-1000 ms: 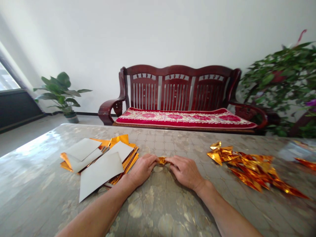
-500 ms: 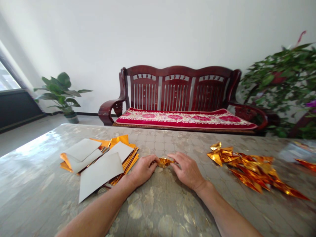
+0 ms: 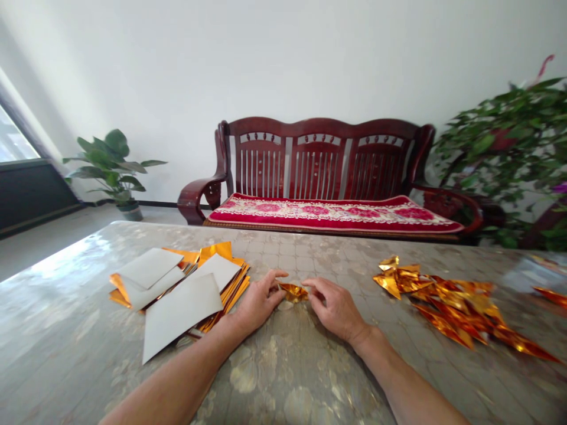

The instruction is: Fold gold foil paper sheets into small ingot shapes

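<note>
A small piece of folded gold foil paper (image 3: 293, 292), boat-like in shape, lies between my two hands near the middle of the table. At its left end is my left hand (image 3: 259, 300), with forefinger raised and thumb apart from it, the thumb close to the foil. My right hand (image 3: 333, 307) has its thumb and forefinger closed at the right tip of the piece. Beside my left forearm is a loose stack of foil sheets (image 3: 234, 289), some showing white backs (image 3: 183, 313). A pile of folded gold foil pieces (image 3: 452, 298) lies to the right.
A patterned cover lies over the table (image 3: 274, 383). At the right edge sits a clear plastic bag (image 3: 531, 273) near another foil piece (image 3: 553, 297). Behind the table stand a dark red wooden bench (image 3: 316, 171), a potted plant (image 3: 116, 168) and leafy greenery (image 3: 509, 141).
My left forefinger has lifted away from the foil piece, and the gap to the thumb has widened. The foil piece has shifted slightly left. My right hand stays at its right end.
</note>
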Demonstrator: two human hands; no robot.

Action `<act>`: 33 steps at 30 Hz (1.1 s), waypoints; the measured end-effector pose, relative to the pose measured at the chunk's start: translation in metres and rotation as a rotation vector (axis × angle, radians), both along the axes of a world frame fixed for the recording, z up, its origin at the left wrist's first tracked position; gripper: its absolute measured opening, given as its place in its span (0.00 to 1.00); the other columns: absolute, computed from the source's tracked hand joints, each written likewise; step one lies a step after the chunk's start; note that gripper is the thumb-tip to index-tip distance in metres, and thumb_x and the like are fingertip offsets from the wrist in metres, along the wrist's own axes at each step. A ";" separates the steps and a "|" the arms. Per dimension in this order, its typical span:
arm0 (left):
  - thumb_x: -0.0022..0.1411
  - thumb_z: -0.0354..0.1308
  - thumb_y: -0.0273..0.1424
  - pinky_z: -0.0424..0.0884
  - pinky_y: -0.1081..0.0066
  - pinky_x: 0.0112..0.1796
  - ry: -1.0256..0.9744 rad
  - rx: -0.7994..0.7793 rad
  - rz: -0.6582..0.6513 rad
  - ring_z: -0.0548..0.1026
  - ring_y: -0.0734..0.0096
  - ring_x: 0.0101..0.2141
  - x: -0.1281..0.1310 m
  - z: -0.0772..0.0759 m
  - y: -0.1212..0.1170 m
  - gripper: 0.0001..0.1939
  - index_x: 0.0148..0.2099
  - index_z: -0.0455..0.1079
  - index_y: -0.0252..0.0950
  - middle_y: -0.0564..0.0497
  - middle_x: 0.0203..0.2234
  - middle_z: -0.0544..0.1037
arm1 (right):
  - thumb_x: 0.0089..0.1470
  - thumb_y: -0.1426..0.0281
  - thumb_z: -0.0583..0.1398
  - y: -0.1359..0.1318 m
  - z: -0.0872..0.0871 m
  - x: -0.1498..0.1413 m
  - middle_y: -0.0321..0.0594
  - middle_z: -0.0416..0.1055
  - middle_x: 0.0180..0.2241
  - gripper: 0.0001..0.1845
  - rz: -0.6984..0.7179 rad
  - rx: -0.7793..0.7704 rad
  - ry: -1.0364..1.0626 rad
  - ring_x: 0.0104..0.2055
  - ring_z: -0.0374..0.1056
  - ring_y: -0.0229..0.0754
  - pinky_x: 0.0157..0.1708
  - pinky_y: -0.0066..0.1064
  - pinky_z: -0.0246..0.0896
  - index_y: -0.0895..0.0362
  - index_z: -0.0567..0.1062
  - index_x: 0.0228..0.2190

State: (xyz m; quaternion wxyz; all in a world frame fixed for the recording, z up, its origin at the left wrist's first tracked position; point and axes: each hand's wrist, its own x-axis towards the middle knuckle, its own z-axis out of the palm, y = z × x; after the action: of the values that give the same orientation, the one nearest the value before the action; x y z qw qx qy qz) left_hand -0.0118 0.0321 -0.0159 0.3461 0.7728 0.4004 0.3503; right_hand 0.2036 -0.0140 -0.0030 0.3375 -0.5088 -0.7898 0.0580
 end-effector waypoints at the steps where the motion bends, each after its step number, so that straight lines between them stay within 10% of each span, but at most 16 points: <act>1: 0.61 0.55 0.29 0.61 0.75 0.29 0.023 0.006 0.007 0.68 0.74 0.25 0.000 0.001 0.000 0.17 0.53 0.66 0.38 0.60 0.22 0.69 | 0.55 0.76 0.55 0.000 0.000 0.000 0.37 0.75 0.32 0.16 -0.003 0.000 0.002 0.34 0.70 0.40 0.38 0.30 0.62 0.54 0.74 0.44; 17: 0.61 0.46 0.22 0.66 0.70 0.49 -0.021 0.067 -0.208 0.74 0.67 0.46 -0.007 0.015 -0.004 0.21 0.53 0.72 0.38 0.51 0.44 0.79 | 0.52 0.76 0.55 0.003 -0.006 0.003 0.34 0.72 0.26 0.15 -0.074 -0.062 0.086 0.30 0.68 0.39 0.33 0.28 0.60 0.54 0.75 0.41; 33: 0.54 0.51 0.18 0.69 0.74 0.41 0.007 0.126 -0.229 0.75 0.71 0.38 -0.004 0.012 -0.005 0.20 0.46 0.75 0.38 0.52 0.38 0.80 | 0.53 0.74 0.55 0.002 -0.005 0.004 0.33 0.71 0.24 0.12 -0.091 -0.062 0.124 0.28 0.68 0.39 0.31 0.28 0.60 0.54 0.75 0.38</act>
State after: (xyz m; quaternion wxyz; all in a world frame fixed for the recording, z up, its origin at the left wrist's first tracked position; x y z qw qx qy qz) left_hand -0.0156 0.0271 -0.0040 0.3331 0.8348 0.2880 0.3303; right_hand 0.2074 -0.0118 -0.0084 0.3724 -0.5496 -0.7413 0.0984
